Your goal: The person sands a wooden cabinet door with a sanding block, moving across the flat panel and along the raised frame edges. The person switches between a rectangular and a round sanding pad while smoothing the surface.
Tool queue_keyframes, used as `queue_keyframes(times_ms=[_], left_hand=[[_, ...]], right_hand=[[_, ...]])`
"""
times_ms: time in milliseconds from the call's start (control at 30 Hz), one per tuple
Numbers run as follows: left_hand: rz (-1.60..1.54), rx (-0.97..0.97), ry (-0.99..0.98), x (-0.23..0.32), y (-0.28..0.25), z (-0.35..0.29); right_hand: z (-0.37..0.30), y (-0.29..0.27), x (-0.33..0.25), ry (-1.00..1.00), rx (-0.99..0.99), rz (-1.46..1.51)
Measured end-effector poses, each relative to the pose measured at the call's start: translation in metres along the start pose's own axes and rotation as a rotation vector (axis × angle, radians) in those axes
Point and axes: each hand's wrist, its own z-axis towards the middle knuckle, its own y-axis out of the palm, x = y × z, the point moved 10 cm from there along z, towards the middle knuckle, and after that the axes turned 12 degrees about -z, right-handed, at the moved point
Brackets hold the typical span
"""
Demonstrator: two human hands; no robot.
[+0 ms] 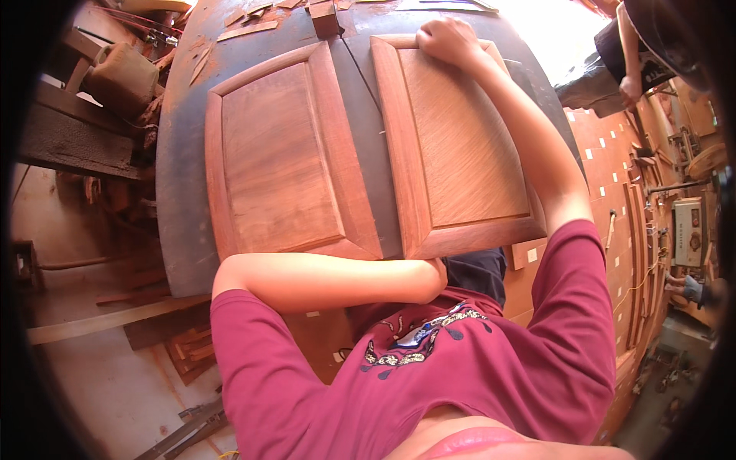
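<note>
Two wooden cabinet door panels lie side by side on a dark worktable. The left panel (272, 153) has a reddish frame round a smooth brown centre. On the right panel (468, 153), the centre is lighter and diagonally grained. My right hand (448, 42) rests on the far rail of the right panel, its fingers curled closed; whatever may be under them is hidden. My left forearm crosses in front of my body. The left hand (431, 280) is at the near edge of the right panel, with its fingers out of sight.
Wood scraps (247, 31) and reddish dust lie on the table's (184, 192) far left. A small wood block (323, 19) stands beyond the gap between the panels. Machinery (84, 130) is at the left. Another person's hand (630, 88) shows at the far right.
</note>
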Motion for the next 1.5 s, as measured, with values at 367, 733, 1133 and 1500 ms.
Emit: queue_keyframes(times_ms=[367,733,1133,1500], left_hand=[[-0.037,-0.137,0.068,0.012,-0.008,-0.018],[-0.054,-0.139,0.068,0.013,0.017,0.001],[0.094,-0.081,0.059,0.008,-0.001,-0.014],[0.125,-0.044,0.124,0.015,0.013,-0.006]], right_hand=[[-0.192,-0.066,-0.104,-0.464,0.068,0.224],[-0.138,-0.042,-0.065,-0.213,0.175,0.044],[-0.060,-0.014,0.029,0.014,0.111,-0.016],[-0.258,-0.089,-0.076,-0.232,0.030,0.214]])
